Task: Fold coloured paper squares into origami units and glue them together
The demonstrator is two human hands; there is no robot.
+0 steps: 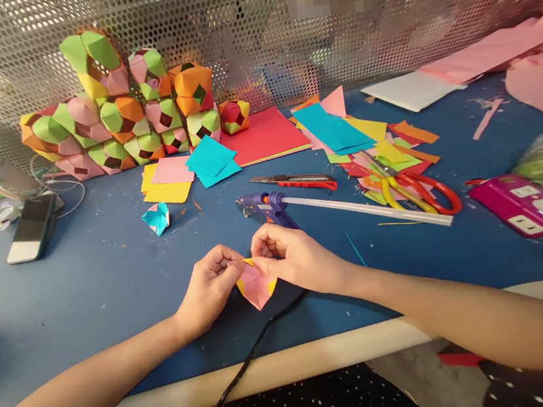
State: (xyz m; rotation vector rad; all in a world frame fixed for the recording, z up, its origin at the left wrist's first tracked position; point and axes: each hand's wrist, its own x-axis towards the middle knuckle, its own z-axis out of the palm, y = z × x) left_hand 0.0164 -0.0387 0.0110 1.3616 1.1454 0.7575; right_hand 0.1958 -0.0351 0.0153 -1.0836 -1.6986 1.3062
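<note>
A small folded paper piece (256,286), pink with yellow edges, is held just above the blue table (112,276) near its front edge. My left hand (211,283) pinches its left upper edge with closed fingers. My right hand (292,257) pinches the top of it from the right, fingers curled. Right behind my hands lies a blue glue gun (266,204) with a long clear glue stick (366,208) running to the right.
A stack of colourful folded paper cubes (116,110) stands at the back left. Loose paper squares (183,171), red sheets (266,135), a box cutter (298,181), scissors (418,189), a phone (31,227), a small folded piece (157,217) and a pink power strip (529,203) lie around.
</note>
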